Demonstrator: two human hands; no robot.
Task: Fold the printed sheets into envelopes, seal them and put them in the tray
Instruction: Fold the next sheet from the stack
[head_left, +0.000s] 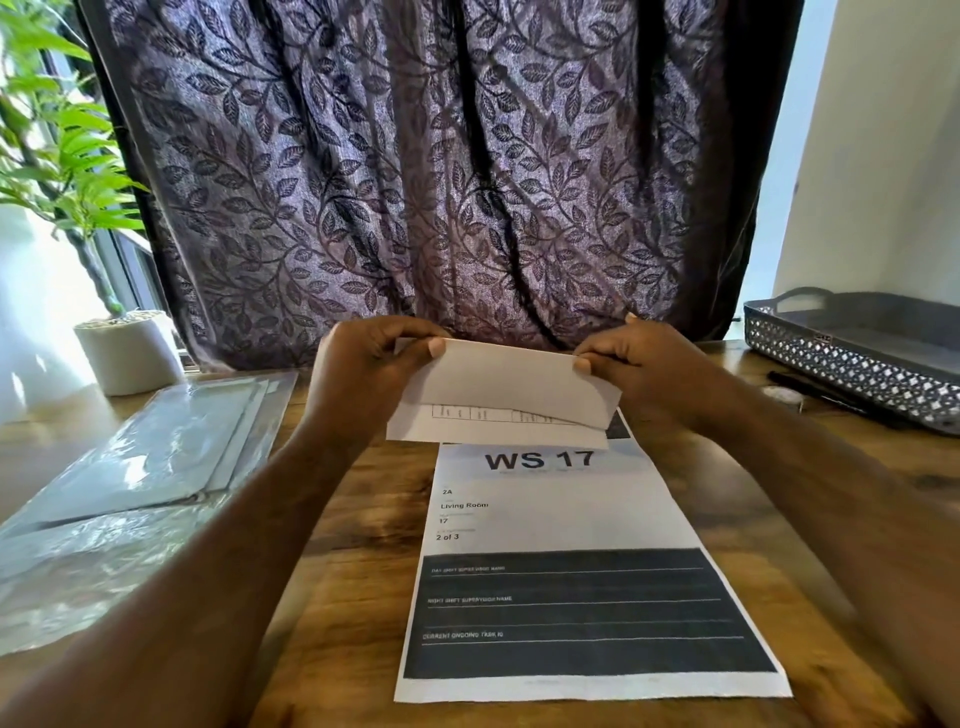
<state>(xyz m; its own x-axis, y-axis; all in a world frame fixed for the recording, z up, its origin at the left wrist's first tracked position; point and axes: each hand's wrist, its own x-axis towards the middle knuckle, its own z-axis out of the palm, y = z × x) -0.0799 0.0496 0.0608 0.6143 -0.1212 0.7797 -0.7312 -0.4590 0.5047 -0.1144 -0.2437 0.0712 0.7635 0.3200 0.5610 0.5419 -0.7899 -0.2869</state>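
Observation:
A folded white sheet is held just above the wooden table, its top flap bent over and a printed table showing underneath. My left hand pinches its upper left corner and my right hand pinches its upper right corner. Below it a flat printed sheet headed "WS 17" lies on the table, its far end hidden under the folded sheet. A grey perforated tray stands at the far right. Clear plastic envelopes lie stacked on the left.
A dark leaf-patterned curtain hangs right behind the table. A potted plant stands at the back left. A black pen and a small white object lie in front of the tray.

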